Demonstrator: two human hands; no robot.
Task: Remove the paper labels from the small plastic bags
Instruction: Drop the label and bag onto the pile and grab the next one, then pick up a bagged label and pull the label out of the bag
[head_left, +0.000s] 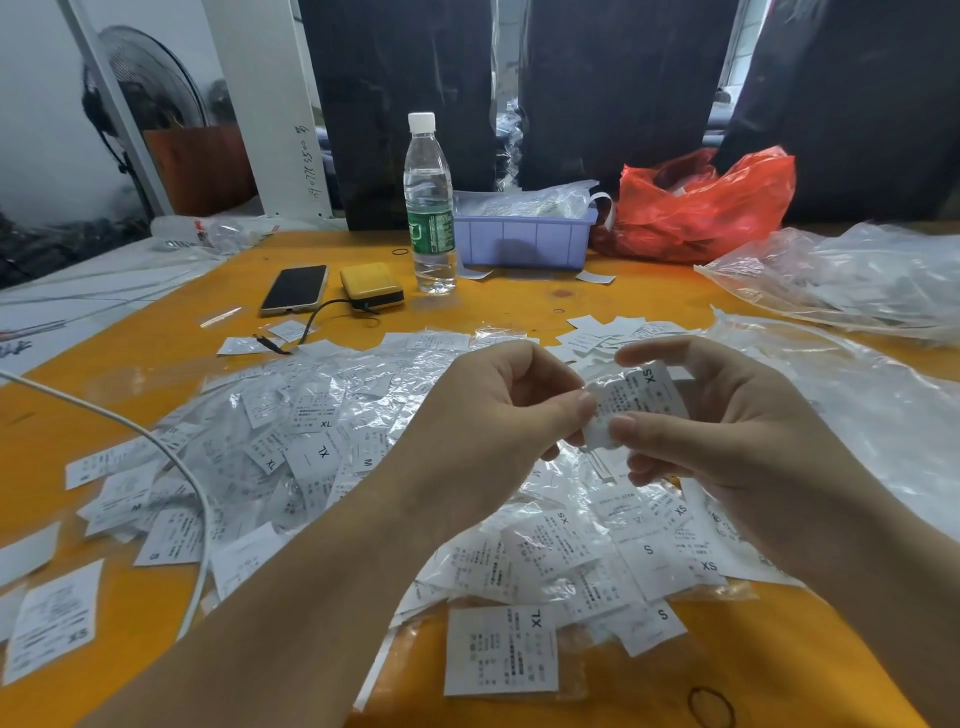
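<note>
I see matt white paper labels (501, 649) in crinkled, glossy clear plastic bags (363, 395) across a smooth orange table (623, 296). At twelve o'clock a clear plastic bottle (429, 202) gleams beside a matt lilac plastic tray (524, 241); at one o'clock, a shiny red plastic bag (701, 208). At eleven, a glossy black phone (294, 289).

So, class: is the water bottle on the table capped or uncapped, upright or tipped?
Capped and upright: the water bottle stands on its base on the table, its white cap on top.
</note>
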